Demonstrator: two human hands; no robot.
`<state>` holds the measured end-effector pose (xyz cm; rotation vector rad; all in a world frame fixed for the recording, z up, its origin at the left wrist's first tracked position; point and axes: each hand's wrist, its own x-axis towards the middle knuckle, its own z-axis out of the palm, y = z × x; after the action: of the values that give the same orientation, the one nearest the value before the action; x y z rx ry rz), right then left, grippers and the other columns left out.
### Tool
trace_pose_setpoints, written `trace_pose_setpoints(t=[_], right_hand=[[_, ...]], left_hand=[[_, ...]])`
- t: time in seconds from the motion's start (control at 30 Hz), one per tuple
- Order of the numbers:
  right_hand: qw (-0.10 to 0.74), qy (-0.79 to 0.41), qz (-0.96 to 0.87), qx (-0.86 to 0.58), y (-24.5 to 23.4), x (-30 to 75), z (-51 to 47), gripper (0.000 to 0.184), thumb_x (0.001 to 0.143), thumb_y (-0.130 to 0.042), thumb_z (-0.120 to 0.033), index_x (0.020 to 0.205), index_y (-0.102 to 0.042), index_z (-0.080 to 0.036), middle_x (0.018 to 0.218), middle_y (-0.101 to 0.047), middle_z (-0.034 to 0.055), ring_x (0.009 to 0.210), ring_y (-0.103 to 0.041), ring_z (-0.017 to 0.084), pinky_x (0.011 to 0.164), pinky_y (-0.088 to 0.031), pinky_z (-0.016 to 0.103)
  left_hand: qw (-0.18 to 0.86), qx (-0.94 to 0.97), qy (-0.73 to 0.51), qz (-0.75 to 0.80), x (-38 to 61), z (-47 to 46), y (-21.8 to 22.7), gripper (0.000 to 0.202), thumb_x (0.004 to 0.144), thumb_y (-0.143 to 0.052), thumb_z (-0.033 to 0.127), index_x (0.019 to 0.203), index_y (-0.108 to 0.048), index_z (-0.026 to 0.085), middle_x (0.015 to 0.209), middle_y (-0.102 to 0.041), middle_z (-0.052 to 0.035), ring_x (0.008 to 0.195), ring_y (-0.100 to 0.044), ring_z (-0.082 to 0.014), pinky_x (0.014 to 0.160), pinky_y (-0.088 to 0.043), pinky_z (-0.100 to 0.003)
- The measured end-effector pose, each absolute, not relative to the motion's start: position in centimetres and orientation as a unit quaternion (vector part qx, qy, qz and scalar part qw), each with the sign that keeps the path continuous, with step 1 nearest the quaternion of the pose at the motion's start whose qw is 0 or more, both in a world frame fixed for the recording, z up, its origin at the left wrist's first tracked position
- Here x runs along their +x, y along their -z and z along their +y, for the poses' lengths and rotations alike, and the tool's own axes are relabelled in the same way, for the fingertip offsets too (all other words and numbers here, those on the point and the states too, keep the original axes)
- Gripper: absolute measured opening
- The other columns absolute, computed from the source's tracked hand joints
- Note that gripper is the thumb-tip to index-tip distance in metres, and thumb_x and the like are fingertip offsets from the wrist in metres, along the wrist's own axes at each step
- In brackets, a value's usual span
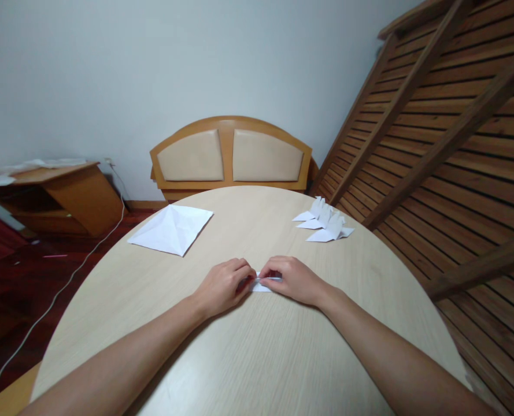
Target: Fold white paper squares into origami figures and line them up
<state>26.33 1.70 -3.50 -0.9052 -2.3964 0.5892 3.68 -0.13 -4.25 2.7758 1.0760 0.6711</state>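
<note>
A small folded piece of white paper (262, 286) lies on the round table (248, 358), between my two hands and partly covered by them. My left hand (229, 284) has its fingers closed on the paper's left side. On the right side, my right hand (292, 279) pinches the paper between thumb and fingers. The fingertips of both hands come close together over it. How the paper is folded under the fingers is hard to make out.
Creased white sheets (172, 228) lie at the table's back left. Several folded white paper figures (326, 222) stand in a row at the back right. Beyond are a headboard (227, 156), a wooden desk (74, 196) and slatted wood (447, 133). A white cord (70, 280) crosses the floor.
</note>
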Motion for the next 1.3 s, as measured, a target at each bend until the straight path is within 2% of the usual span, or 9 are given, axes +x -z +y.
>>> trace_pose_setpoints(t=[0.2,0.33,0.5,0.63,0.77,0.87,1.07,1.3], right_hand=[[0.25,-0.202,-0.896,-0.307,3.3,26.3,1.8,0.009,0.091,-0.068,-0.025,0.092,-0.076,-0.022,0.087,-0.076,0.0033,0.083,-0.067,0.018,0.076,-0.048,0.03],[0.251,-0.233,-0.882,-0.325,3.1,26.2,1.5,0.01,0.089,-0.07,-0.029,0.09,-0.076,-0.021,0.083,-0.075,0.0026,0.076,-0.066,0.017,0.071,-0.047,0.027],[0.299,-0.323,-0.804,-0.399,3.4,26.4,1.7,0.021,0.092,-0.062,-0.033,0.088,-0.076,-0.018,0.08,-0.074,0.0032,0.07,-0.063,0.015,0.064,-0.045,0.027],[0.34,-0.405,-0.727,-0.437,4.4,26.6,2.6,0.024,0.086,-0.067,-0.036,0.096,-0.074,-0.015,0.089,-0.074,0.0062,0.078,-0.065,0.018,0.068,-0.048,0.028],[0.338,-0.515,-0.658,-0.433,4.5,26.5,2.9,0.029,0.08,-0.072,-0.041,0.087,-0.071,-0.014,0.081,-0.071,0.0049,0.072,-0.062,0.017,0.065,-0.046,0.027],[0.32,-0.59,-0.605,-0.428,3.9,26.5,2.6,0.036,0.073,-0.078,-0.046,0.087,-0.07,-0.014,0.077,-0.069,0.0023,0.067,-0.058,0.014,0.059,-0.04,0.025],[0.305,-0.675,-0.529,-0.414,3.4,26.4,2.1,0.042,0.066,-0.084,-0.048,0.087,-0.07,-0.014,0.072,-0.064,-0.0008,0.061,-0.05,0.01,0.055,-0.031,0.023],[0.325,-0.686,-0.503,-0.413,3.4,26.1,1.9,0.041,0.062,-0.087,-0.042,0.087,-0.069,-0.014,0.076,-0.064,-0.0002,0.065,-0.051,0.011,0.059,-0.034,0.024]], left_hand=[[0.017,0.911,-0.215,0.352,3.7,-0.2,4.1,0.013,0.096,-0.053,0.021,0.1,-0.066,0.019,0.092,-0.067,-0.0058,0.084,-0.061,-0.0196,0.072,-0.049,-0.03],[-0.017,0.921,-0.203,0.333,3.7,-0.1,4.1,0.013,0.095,-0.056,0.017,0.094,-0.068,0.019,0.089,-0.067,-0.0053,0.08,-0.059,-0.0193,0.068,-0.046,-0.03],[-0.098,0.921,-0.241,0.289,3.4,-0.1,3.8,0.015,0.097,-0.057,0.018,0.101,-0.071,0.022,0.091,-0.069,-0.0045,0.079,-0.058,-0.0183,0.067,-0.041,-0.03],[-0.148,0.913,-0.276,0.261,3.1,-0.4,3.5,0.021,0.102,-0.05,0.021,0.11,-0.069,0.024,0.09,-0.07,-0.0032,0.075,-0.06,-0.0153,0.063,-0.038,-0.029],[-0.182,0.901,-0.3,0.254,2.9,-0.8,3.1,0.022,0.102,-0.049,0.02,0.115,-0.067,0.023,0.092,-0.071,-0.0027,0.072,-0.063,-0.0133,0.063,-0.041,-0.028],[-0.198,0.896,-0.309,0.251,2.9,-0.9,3.1,0.023,0.101,-0.048,0.017,0.116,-0.065,0.021,0.099,-0.073,-0.0037,0.074,-0.066,-0.013,0.063,-0.044,-0.027],[-0.162,0.887,-0.337,0.27,3.2,-0.5,4.0,0.018,0.099,-0.05,0.015,0.111,-0.063,0.018,0.102,-0.072,-0.0057,0.074,-0.068,-0.0154,0.062,-0.05,-0.028],[-0.062,0.885,-0.362,0.287,3.6,-0.1,4.8,0.021,0.096,-0.052,0.01,0.113,-0.061,0.017,0.109,-0.069,-0.01,0.088,-0.069,-0.0183,0.071,-0.057,-0.029]])
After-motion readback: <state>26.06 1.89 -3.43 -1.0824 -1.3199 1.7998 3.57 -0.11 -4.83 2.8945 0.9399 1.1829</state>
